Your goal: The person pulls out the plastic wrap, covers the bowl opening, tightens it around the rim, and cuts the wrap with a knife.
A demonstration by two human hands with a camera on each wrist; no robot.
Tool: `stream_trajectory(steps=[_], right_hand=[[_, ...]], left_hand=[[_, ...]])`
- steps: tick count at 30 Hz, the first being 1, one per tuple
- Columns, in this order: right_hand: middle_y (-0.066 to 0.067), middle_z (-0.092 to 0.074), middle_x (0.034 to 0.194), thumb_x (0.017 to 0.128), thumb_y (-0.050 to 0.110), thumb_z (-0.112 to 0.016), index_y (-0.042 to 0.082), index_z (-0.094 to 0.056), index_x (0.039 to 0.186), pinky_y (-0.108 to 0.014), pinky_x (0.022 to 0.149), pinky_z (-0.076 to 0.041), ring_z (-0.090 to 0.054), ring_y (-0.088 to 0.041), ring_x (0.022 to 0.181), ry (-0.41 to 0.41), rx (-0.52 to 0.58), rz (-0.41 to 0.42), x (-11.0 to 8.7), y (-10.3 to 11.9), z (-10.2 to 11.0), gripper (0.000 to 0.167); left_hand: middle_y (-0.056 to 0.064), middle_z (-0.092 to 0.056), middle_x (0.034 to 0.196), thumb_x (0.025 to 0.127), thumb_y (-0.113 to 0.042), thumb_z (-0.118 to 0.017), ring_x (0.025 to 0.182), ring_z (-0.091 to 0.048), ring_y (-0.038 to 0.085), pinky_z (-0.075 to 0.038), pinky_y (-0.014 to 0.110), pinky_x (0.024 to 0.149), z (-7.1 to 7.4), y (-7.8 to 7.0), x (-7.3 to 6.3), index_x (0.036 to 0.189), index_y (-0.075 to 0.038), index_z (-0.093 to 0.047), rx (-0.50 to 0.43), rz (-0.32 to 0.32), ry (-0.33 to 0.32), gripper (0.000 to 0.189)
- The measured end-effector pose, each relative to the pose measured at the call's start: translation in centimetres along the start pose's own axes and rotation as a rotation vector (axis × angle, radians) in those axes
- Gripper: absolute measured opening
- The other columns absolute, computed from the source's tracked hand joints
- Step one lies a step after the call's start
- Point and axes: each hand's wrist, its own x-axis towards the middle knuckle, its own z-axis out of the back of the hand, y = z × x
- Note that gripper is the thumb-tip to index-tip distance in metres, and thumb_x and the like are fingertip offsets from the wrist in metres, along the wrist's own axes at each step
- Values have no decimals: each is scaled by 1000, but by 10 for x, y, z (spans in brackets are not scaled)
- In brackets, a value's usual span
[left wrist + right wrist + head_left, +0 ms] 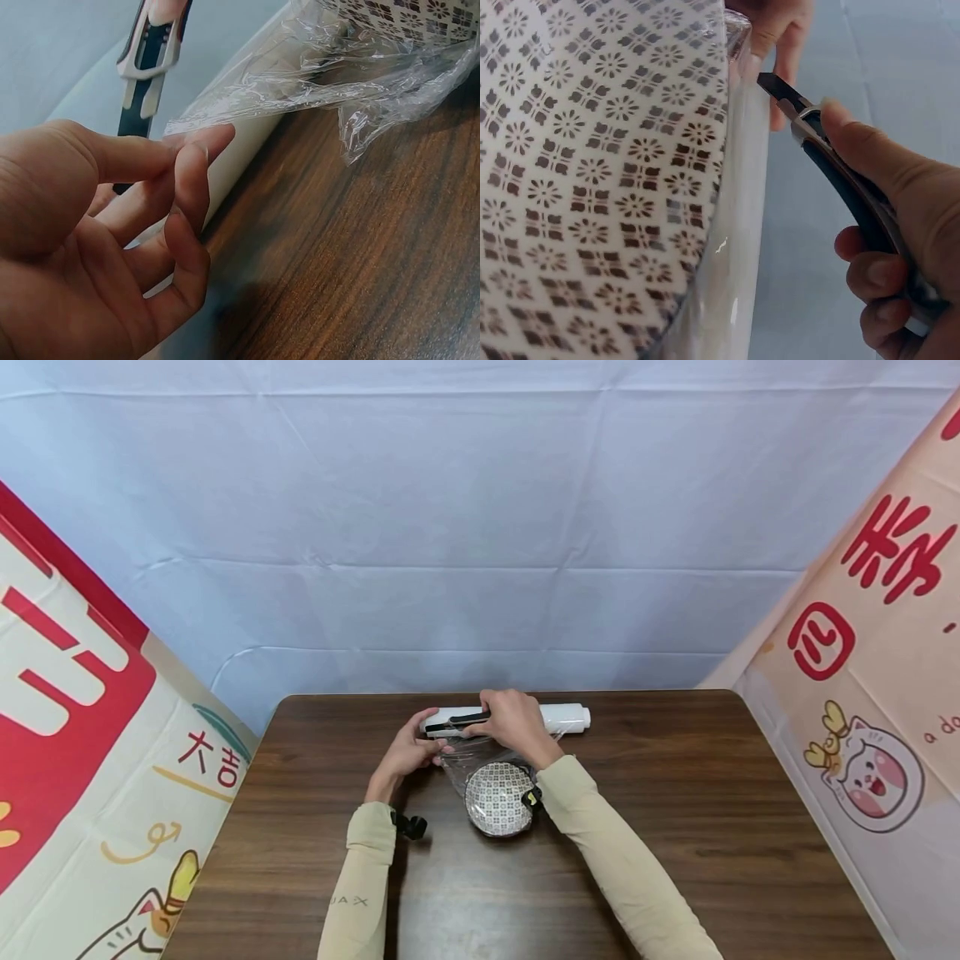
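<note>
My left hand (pixel 408 748) pinches the edge of clear plastic wrap (pixel 255 94) between thumb and forefinger, its other fingers loosely bent. From that pinch the film stretches, creased, to a round bowl (pixel 498 800) with a dark floral pattern on white. My right hand (pixel 516 724) grips a box cutter (pixel 855 195) with a dark blade out, held over the white wrap roll (pixel 567 718). In the left wrist view the blade (pixel 135 112) passes right by the left fingertips and film edge. Shiny film lies over the bowl's patterned surface (pixel 592 172).
The roll lies lengthwise along the back edge of the brown wooden table (pixel 660 793). Behind it hangs a pale cloth backdrop (pixel 465 527). Printed banners (pixel 870 760) stand at both sides. Each wrist wears a black strap-mounted camera (pixel 409 825).
</note>
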Motion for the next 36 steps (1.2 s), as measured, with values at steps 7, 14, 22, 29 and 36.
stream_trajectory(steps=[7, 14, 22, 29, 36], right_hand=[[-3, -75, 93, 94, 41, -80, 13, -72, 113, -30, 62, -46, -54, -11, 61, 186, 100, 66, 2, -1, 4, 35], [-2, -80, 104, 101, 36, -71, 15, -75, 127, -29, 64, -47, -54, -7, 58, 229, 98, 142, 4, 2, 6, 33], [-2, -80, 98, 97, 43, -74, 18, -77, 120, -30, 60, -52, -58, -7, 59, 183, 11, 150, 10, 5, -2, 34], [-2, -80, 101, 97, 41, -76, 18, -77, 121, -28, 59, -50, -60, -7, 63, 223, 14, 165, 12, 4, 2, 33], [-3, -79, 102, 94, 40, -79, 18, -78, 117, -31, 58, -52, -65, -13, 69, 283, -61, 175, 20, 11, 23, 32]], left_hand=[[23, -80, 103, 104, -5, -62, 60, -65, 11, -45, 30, 56, 0, 3, 0, 166, -15, -26, -7, -4, 3, 72], [16, -82, 96, 104, -4, -63, 60, -65, 13, -46, 31, 59, 1, 0, -2, 165, -21, -32, 11, -1, -29, 70], [19, -81, 98, 104, -3, -61, 60, -64, 14, -45, 30, 57, 1, 2, 2, 165, -19, -30, 4, 4, -21, 70], [12, -80, 86, 103, -4, -63, 61, -63, 16, -45, 31, 57, 1, 4, 0, 164, -23, -34, 14, 6, -30, 70], [22, -81, 96, 104, -4, -63, 60, -63, 14, -45, 30, 56, 0, 3, -3, 164, -23, -34, 8, 4, -19, 69]])
